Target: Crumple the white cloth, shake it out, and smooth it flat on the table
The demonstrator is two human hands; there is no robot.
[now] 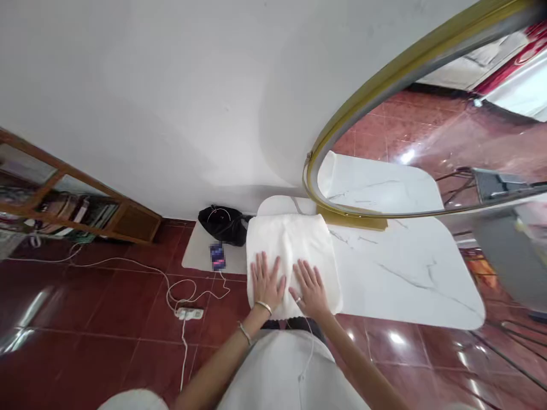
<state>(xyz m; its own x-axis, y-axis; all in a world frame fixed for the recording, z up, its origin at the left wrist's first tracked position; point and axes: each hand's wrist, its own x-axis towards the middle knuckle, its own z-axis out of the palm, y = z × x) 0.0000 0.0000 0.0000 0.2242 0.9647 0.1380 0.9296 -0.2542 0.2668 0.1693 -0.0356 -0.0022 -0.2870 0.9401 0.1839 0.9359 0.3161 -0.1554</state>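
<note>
White towel [290, 239], long axis toward wall [171, 114], left hand [267, 283], right hand [311, 288] spread flat atop

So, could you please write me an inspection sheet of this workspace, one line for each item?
Surface: white marble-pattern table, towel at its left end.
Job's things: folded white towel, lying flat on the table.
Clutter: black bag and phone on a low white surface left of the table.
Grippers: left hand and right hand open, palms flat on the towel, side by side.
Cables: white cable loops from the phone toward a power strip on the floor; another runs left.
Surroundings: gold-framed mirror standing on the table against the wall, wooden bookshelf, red tiled floor.
</note>
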